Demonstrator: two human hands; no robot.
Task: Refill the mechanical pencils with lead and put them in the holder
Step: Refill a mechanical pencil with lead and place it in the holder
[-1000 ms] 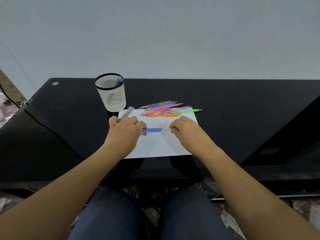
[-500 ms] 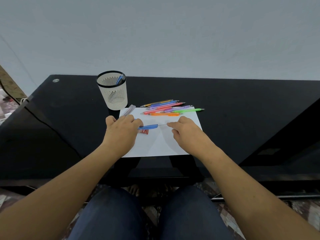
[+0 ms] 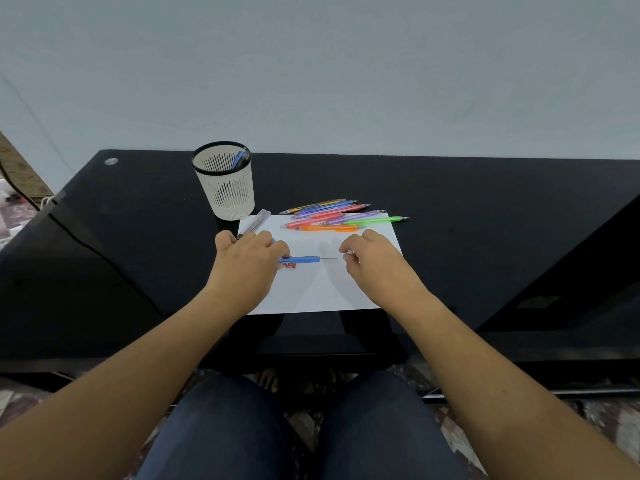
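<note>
My left hand (image 3: 249, 259) fingers clamp the blue pencil (image 3: 302, 259), lead (image 3: 329, 258) pointing to 3 o'clock. Right hand (image 3: 372, 259) fingers bunched beside lead tip, can't tell if gripping. Open worktop (image 3: 485, 237) at 3 o'clock.

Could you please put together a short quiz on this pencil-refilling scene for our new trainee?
1. True or false: the white holder already contains a pencil.
2. Which hand grips the blue pencil that has a lead protruding from its end? A) left B) right C) neither
3. Fill in: among the loose pencils at the far edge of the paper, the one reaching farthest right is coloured ___.

Key: 1 true; 2 A, the left hand; 3 green, the green pencil.
</note>
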